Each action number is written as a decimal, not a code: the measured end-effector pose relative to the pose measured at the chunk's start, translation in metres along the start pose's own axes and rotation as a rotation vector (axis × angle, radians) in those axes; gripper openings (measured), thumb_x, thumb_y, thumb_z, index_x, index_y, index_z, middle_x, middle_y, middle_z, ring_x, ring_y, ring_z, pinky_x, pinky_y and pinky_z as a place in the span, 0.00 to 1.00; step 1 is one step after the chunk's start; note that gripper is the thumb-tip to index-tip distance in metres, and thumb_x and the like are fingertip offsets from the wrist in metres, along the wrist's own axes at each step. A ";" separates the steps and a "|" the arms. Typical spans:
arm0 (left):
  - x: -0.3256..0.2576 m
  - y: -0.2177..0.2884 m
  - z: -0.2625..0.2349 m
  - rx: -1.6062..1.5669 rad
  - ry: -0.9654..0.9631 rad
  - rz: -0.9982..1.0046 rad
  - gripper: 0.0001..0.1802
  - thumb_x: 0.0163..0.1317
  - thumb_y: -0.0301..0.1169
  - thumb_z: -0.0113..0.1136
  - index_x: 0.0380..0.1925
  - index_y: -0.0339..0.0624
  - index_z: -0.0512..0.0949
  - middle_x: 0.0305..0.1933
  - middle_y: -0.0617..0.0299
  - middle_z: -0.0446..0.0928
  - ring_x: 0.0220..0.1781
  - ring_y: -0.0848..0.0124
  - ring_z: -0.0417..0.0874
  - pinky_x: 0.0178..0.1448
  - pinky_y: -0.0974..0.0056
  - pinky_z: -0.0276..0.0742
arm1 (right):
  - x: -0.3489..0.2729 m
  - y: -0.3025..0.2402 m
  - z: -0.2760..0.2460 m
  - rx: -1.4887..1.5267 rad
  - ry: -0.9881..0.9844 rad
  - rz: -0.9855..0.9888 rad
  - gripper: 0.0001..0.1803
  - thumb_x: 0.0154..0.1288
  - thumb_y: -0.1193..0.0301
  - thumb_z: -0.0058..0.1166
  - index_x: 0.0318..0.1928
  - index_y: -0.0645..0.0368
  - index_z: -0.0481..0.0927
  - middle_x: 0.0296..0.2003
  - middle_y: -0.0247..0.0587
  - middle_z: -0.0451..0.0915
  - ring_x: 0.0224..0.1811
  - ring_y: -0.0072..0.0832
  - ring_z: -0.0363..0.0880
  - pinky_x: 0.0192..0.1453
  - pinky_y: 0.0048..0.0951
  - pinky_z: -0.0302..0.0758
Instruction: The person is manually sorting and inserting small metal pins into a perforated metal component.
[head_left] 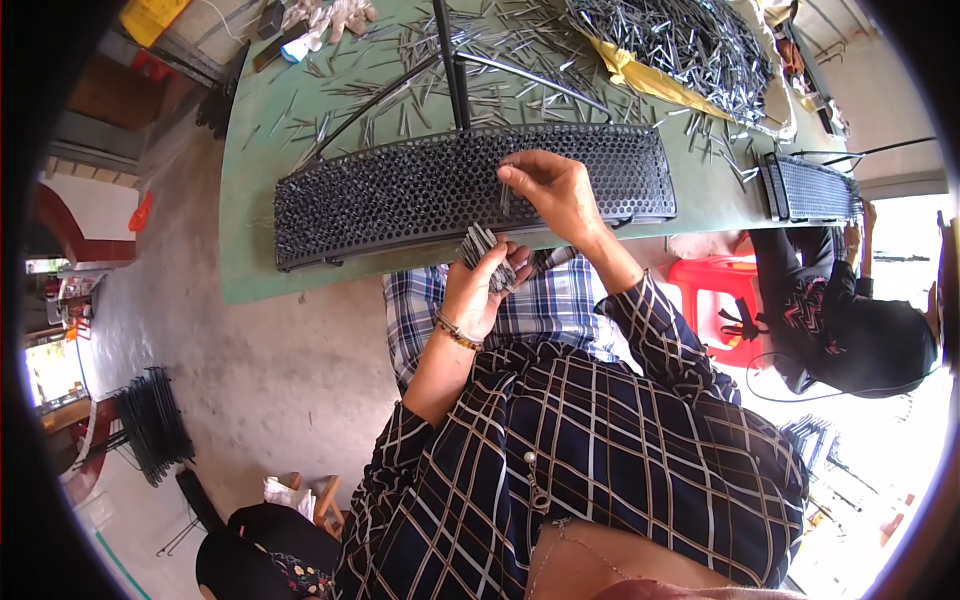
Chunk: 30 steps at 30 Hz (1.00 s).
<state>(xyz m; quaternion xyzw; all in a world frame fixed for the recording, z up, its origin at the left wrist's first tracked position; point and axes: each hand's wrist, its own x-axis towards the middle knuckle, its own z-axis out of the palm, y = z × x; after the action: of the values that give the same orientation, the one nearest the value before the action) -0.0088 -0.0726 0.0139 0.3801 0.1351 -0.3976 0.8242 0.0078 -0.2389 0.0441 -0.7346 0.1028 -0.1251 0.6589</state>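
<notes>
A: What did the left hand (470, 292) have in it?

B: It was curled around a bundle of thin grey strips (481, 243). The top ends showed, but thumb and fingers hid much of the rest, so I couldn't count them.

A: And the right hand (567, 200)?

B: Thumb and forefinger pinched a thin strip (506, 200) over the perforated black panel (390, 195). It might have been more than one; they overlapped. I couldn't tell whether the lower end had entered a hole.

A: Where did the panel lie?

B: Along the near edge of the green counter (245, 250), with black rods (456, 75) rising behind it until the top edge of the view cut them off. The right hand covered some of its holes.

A: Anything else cut short?

B: The big heap of strips (690, 50) at the upper right ran out of view. Farther right, a co-worker in dark clothes (870, 340) reached toward a smaller panel (815, 190); their grip was too small to make out.
</notes>
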 end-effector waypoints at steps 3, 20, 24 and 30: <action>-0.001 0.000 -0.004 0.014 0.015 -0.002 0.08 0.62 0.29 0.58 0.41 0.42 0.75 0.38 0.63 0.77 0.44 0.66 0.82 0.46 0.57 0.82 | 0.005 0.002 0.006 -0.068 0.035 -0.102 0.13 0.61 0.70 0.60 0.42 0.66 0.80 0.31 0.38 0.83 0.31 0.16 0.78 0.37 0.20 0.76; -0.006 0.003 0.002 0.073 0.040 0.063 0.08 0.62 0.34 0.59 0.35 0.42 0.75 0.33 0.63 0.78 0.38 0.70 0.82 0.43 0.61 0.82 | -0.009 0.001 -0.001 0.036 -0.043 0.105 0.13 0.59 0.70 0.63 0.40 0.67 0.82 0.31 0.39 0.84 0.33 0.17 0.80 0.36 0.20 0.77; -0.005 -0.001 -0.001 0.054 0.051 0.028 0.08 0.62 0.34 0.59 0.35 0.42 0.75 0.33 0.63 0.78 0.37 0.70 0.82 0.43 0.61 0.82 | 0.003 0.003 0.009 0.016 0.100 -0.102 0.11 0.59 0.71 0.62 0.40 0.64 0.82 0.32 0.38 0.84 0.33 0.17 0.80 0.37 0.20 0.77; -0.010 0.000 -0.002 0.046 0.059 0.000 0.09 0.63 0.34 0.58 0.35 0.40 0.74 0.32 0.61 0.78 0.37 0.69 0.82 0.43 0.61 0.82 | 0.008 0.013 0.020 -0.298 0.125 -0.317 0.10 0.58 0.71 0.62 0.40 0.61 0.83 0.34 0.39 0.84 0.32 0.22 0.82 0.35 0.23 0.77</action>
<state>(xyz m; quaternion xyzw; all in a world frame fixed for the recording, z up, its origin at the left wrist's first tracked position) -0.0154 -0.0657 0.0182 0.4105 0.1501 -0.3894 0.8107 0.0219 -0.2243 0.0291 -0.8216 0.0440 -0.2558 0.5075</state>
